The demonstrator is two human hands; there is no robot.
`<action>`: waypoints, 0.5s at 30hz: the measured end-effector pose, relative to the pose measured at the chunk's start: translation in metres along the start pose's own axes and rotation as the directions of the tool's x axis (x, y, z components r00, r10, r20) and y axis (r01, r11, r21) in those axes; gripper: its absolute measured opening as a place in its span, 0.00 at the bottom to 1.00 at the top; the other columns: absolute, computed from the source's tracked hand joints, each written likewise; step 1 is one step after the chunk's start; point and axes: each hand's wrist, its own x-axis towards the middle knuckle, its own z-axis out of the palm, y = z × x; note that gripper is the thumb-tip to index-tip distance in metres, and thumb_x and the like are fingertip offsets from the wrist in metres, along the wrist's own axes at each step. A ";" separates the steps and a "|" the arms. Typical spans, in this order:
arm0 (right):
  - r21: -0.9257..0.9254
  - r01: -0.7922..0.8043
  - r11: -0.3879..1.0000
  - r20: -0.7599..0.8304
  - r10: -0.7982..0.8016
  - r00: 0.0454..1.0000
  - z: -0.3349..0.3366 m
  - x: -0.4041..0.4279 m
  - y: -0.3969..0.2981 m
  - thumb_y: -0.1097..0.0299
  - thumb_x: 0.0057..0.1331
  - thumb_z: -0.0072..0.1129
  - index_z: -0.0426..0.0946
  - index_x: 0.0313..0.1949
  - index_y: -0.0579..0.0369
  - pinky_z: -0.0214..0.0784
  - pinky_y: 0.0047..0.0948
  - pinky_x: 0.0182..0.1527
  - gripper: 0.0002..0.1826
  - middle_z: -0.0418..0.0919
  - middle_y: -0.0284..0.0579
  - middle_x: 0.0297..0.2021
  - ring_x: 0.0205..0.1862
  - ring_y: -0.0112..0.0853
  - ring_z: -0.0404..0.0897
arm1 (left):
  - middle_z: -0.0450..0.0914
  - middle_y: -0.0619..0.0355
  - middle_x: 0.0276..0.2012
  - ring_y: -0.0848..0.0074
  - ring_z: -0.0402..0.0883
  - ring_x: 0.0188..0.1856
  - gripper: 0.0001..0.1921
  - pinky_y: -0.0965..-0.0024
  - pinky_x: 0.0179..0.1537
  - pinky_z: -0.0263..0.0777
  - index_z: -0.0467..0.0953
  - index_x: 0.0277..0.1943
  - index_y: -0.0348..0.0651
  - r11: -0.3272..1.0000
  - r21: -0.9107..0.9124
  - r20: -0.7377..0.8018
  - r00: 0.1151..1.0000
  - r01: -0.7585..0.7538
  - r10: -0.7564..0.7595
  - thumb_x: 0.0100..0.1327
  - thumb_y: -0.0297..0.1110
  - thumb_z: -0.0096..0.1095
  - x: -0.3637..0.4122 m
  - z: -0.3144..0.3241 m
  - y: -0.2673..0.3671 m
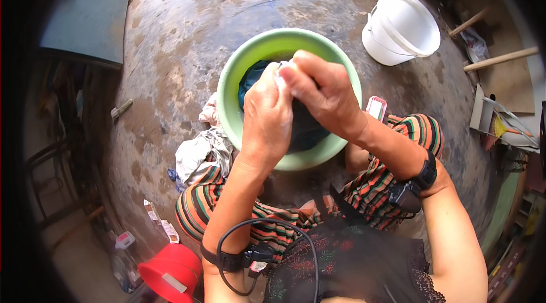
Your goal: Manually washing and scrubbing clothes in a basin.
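Both hands meet over a light green plastic basin point(286, 162) that stands on the floor between my knees. My left hand point(268, 109) and my right hand point(322, 90) are closed, knuckles up, around a small bunch of wet, pale-looking cloth point(280, 73); most of it is hidden by the fingers. Dark teal cloth point(252, 76) lies in the basin, with darker cloth or water beneath my hands. Beside the basin on the left is a heap of white and pale cloth point(196, 153). A pink-rimmed soap dish with a pale bar point(376, 107) sits close to its right side.
A white plastic bucket point(401, 28) stands at the upper right. A red bucket point(170, 271) is at the lower left. A brush point(122, 108) lies on the wet, stained floor point(162, 68). A blue-grey cabinet point(87, 17) stands at the upper left, wooden poles point(501, 59) at the right.
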 end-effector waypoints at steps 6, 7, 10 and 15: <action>-0.196 0.017 0.980 0.036 -0.010 0.999 -0.005 0.006 0.015 0.65 0.66 0.50 0.67 0.26 0.60 0.61 0.38 0.24 0.13 0.69 0.53 0.19 0.22 0.49 0.70 | 0.74 0.40 0.24 0.47 0.75 0.30 0.07 0.54 0.33 0.68 0.70 0.40 0.32 0.958 0.256 0.090 0.990 -0.133 0.113 0.63 0.27 0.48 -0.005 0.002 0.008; -0.134 -0.077 0.988 0.015 0.080 0.997 -0.004 0.008 0.012 0.64 0.67 0.49 0.67 0.26 0.61 0.60 0.38 0.24 0.15 0.68 0.53 0.19 0.21 0.48 0.67 | 0.74 0.40 0.25 0.48 0.75 0.31 0.08 0.55 0.33 0.68 0.70 0.40 0.32 0.960 0.249 0.092 0.990 -0.125 0.105 0.63 0.27 0.48 -0.006 0.001 0.010; -0.006 -0.210 0.978 -0.009 0.210 0.978 -0.005 0.006 0.018 0.62 0.69 0.47 0.67 0.25 0.62 0.58 0.36 0.24 0.17 0.66 0.54 0.18 0.20 0.44 0.61 | 0.73 0.40 0.26 0.49 0.74 0.29 0.08 0.58 0.32 0.68 0.70 0.41 0.31 0.962 0.174 0.109 0.975 -0.211 0.194 0.62 0.26 0.48 -0.004 0.002 0.010; 0.398 -0.470 0.788 0.214 0.418 0.883 -0.008 0.009 0.043 0.56 0.69 0.49 0.70 0.23 0.58 0.58 0.24 0.25 0.21 0.70 0.35 0.18 0.23 0.17 0.63 | 0.78 0.54 0.38 0.73 0.75 0.39 0.13 0.75 0.45 0.67 0.72 0.48 0.31 0.833 -0.504 0.178 0.971 0.227 -0.157 0.62 0.27 0.49 -0.006 -0.002 0.020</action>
